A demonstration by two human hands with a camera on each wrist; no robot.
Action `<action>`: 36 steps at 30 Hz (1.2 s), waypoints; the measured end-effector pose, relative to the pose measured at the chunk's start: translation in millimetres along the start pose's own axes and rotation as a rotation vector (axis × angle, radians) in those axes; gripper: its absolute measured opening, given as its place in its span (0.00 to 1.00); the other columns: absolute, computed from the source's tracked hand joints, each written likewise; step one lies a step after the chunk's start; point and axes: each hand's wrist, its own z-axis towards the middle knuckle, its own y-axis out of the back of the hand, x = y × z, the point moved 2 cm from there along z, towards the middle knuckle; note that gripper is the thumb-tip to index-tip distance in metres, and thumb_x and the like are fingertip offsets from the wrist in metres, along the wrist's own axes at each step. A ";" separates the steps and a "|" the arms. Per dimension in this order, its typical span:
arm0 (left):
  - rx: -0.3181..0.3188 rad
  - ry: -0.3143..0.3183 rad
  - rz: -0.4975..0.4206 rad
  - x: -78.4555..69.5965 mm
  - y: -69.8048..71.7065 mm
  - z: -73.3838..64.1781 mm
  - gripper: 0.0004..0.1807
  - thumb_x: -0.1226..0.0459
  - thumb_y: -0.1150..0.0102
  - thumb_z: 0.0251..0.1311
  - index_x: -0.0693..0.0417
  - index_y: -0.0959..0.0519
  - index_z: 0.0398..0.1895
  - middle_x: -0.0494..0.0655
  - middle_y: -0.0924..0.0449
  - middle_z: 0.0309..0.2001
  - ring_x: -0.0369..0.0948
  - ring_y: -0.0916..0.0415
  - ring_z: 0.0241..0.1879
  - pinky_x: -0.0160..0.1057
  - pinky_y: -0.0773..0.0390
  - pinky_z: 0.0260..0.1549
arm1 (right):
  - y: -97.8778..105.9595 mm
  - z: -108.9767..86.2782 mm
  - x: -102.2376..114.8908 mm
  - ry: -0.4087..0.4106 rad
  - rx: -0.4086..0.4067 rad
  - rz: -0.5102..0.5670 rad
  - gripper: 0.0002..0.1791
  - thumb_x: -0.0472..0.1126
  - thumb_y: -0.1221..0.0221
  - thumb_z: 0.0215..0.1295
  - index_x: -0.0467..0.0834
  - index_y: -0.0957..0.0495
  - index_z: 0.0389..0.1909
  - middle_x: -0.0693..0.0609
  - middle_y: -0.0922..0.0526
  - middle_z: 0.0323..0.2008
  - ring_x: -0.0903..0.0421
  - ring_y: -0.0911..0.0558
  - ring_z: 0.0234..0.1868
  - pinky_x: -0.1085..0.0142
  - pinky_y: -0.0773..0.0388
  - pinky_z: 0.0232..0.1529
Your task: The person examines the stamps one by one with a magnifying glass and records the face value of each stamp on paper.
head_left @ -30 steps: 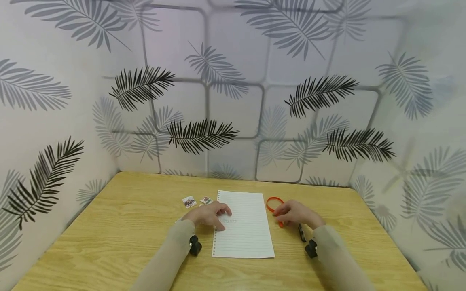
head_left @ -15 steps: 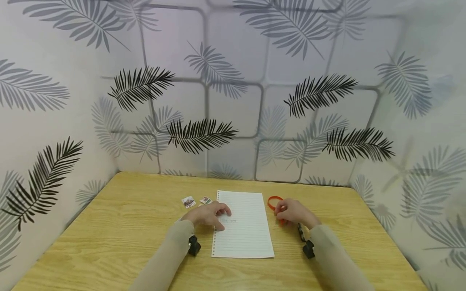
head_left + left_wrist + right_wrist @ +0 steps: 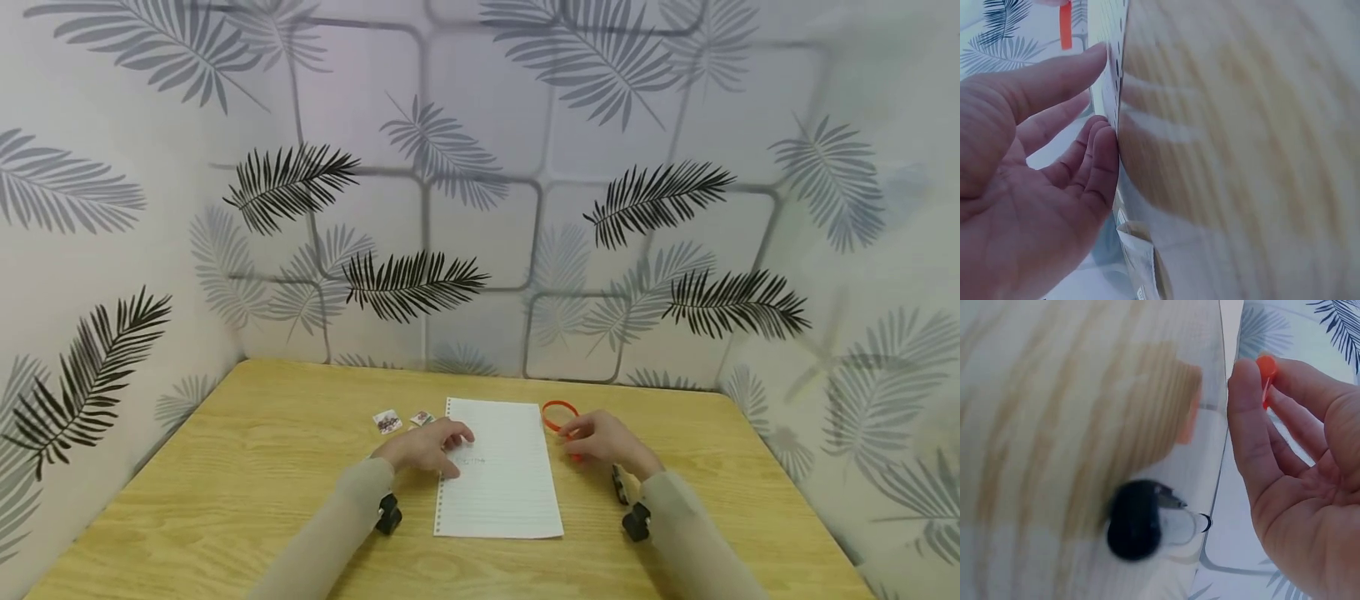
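A sheet of lined loose-leaf paper (image 3: 506,492) lies on the table, with faint pencil-like marks near its upper left. My left hand (image 3: 423,446) rests over the sheet's left edge, fingers loosely bent and thumb apart; in the left wrist view its fingertips (image 3: 1105,150) touch or nearly touch the punched edge. Right of the paper, my right hand (image 3: 603,437) pinches a thin red-orange looped band (image 3: 558,403) between thumb and forefinger. In the right wrist view only a small orange bit (image 3: 1267,366) shows in that pinch. The hand hides part of the band.
A black pen-like thing (image 3: 619,485) with a clear section lies under the right wrist. Small printed pictures (image 3: 387,421) sit beyond the left hand, and a pale folded paper piece (image 3: 1138,250) lies near it. A patterned wall (image 3: 480,325) closes the table's back edge.
The right hand has shifted slightly and the red-orange loop has turned a little toward the paper. The left hand holds its place on the sheet. The head view has tilted slightly.
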 end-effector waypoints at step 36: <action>-0.354 0.143 -0.154 42.7 53.0 -9.7 0.17 0.74 0.44 0.59 0.59 0.19 0.51 0.52 0.21 0.49 0.45 0.26 0.46 0.45 0.24 0.46 | -61.5 31.8 70.0 0.074 0.133 0.092 0.11 0.32 0.35 0.61 0.39 0.23 0.43 0.45 0.13 0.34 0.53 0.15 0.28 0.60 0.16 0.31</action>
